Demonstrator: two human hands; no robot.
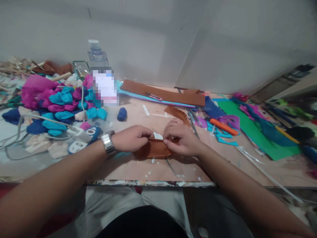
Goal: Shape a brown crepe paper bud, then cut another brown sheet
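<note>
My left hand (132,138), with a metal watch (108,142) on its wrist, pinches the left upper edge of a folded brown paper piece (153,150) lying on the table. My right hand (182,138) pinches the same piece at its right upper edge. A small white strip (158,135) sticks up between the two hands. Both hands are closed on the brown piece, fingertips nearly touching.
A heap of crumpled pink, turquoise and blue paper balls (56,102) lies at left beside a plastic bottle (97,58). Long brown strips (163,94) lie at the back. An orange cutter (224,127), green sheet (250,127) and coloured scraps spread at right. The table's front edge (148,182) runs below my hands.
</note>
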